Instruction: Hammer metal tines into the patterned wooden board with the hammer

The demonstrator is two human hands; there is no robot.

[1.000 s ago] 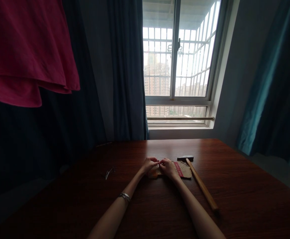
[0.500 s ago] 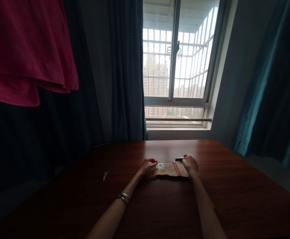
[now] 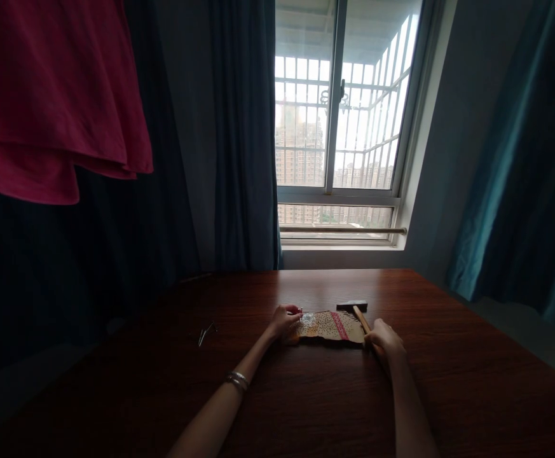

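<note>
A piece of cardboard (image 3: 325, 326) with dark dots and a red stripe lies flat on the table. At its left end my left hand (image 3: 285, 320) is closed, pinching a thin shiny nail (image 3: 301, 311) that stands roughly upright over the cardboard. My right hand (image 3: 386, 337) is wrapped around the wooden handle of a hammer (image 3: 352, 306), beyond the cardboard's right end. The dark hammer head lies near the far right edge of the cardboard, and the lower handle is partly hidden by my right hand.
Several loose nails (image 3: 207, 332) lie on the brown wooden table (image 3: 296, 394) to the left of my hands. Behind the table are a barred window (image 3: 334, 127) and blue curtains (image 3: 243, 140). A pink cloth (image 3: 58, 95) hangs at the upper left.
My right hand has moved right and toward me along the hammer, from near its head to the handle, so the head now shows. My left hand stays at the cardboard's left end.
</note>
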